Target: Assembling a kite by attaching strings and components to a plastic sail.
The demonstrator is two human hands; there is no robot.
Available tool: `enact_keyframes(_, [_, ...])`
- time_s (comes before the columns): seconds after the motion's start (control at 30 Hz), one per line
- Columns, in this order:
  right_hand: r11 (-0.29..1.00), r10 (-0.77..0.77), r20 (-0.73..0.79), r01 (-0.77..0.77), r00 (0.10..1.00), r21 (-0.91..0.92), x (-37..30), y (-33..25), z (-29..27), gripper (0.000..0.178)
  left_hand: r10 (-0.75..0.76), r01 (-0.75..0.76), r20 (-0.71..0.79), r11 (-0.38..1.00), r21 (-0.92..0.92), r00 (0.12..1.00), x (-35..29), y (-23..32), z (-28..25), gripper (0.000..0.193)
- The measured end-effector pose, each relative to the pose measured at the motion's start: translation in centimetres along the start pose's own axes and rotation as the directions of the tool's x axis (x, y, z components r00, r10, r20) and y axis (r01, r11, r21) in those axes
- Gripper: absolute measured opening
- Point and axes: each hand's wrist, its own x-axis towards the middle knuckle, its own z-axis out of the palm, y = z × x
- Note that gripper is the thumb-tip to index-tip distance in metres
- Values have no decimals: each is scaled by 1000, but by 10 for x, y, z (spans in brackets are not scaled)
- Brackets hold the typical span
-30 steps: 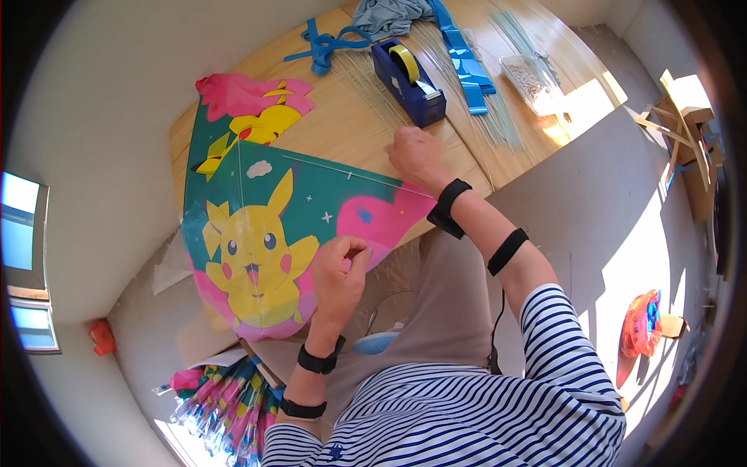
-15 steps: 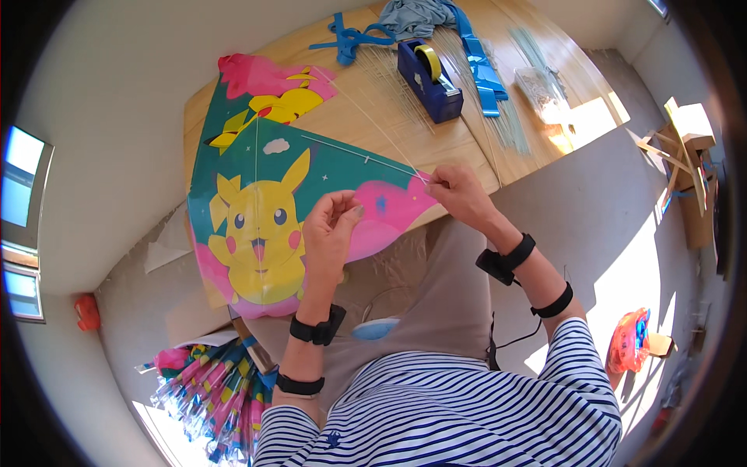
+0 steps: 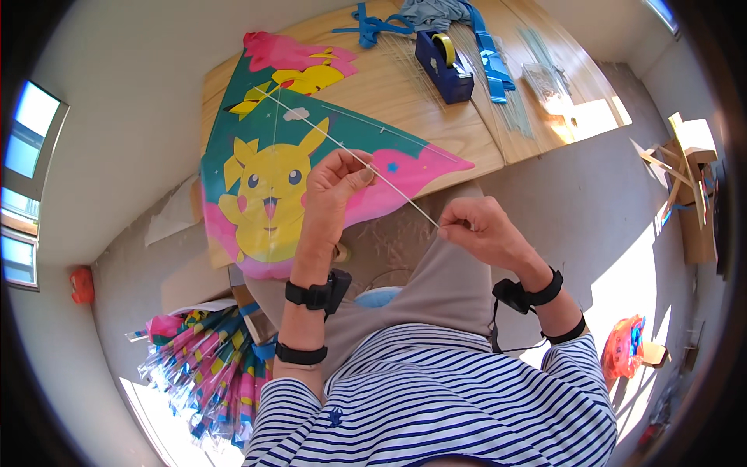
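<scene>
A kite with a yellow cartoon animal on green and pink lies across the left of the table and overhangs its near edge. A thin white rod slants above it, from the kite's upper part down toward me. My left hand is closed in a pinch on the rod's middle, over the kite's pink area. My right hand pinches the rod's near end, off the table edge and right of the kite. Another thin rod lies along the kite's upper right edge.
On the wooden table stand a blue tape dispenser, blue strips, loose thin rods and a clear plastic box. Bundled kites in clear wrap lie at lower left. A red bag sits at right.
My right hand has left the kite's right tip and come nearer with the rod's end. My left hand now grips the rod's middle. The view has shifted slightly.
</scene>
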Motion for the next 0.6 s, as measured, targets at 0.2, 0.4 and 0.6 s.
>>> enact_keyframes(0.2, [998,0,12,1,1000,-56,-3,-9,5,10,-14,13,-15,999,-49,1000,-7,0,-14,2])
enact_keyframes(0.4, [996,15,-31,-17,999,-84,-18,-5,6,10,-82,58,-141,984,-168,987,-3,1,-24,3])
enact_keyframes(0.6, [979,167,181,-185,969,90,0,13,-8,17,-106,72,-172,979,-192,979,-7,-4,-32,3])
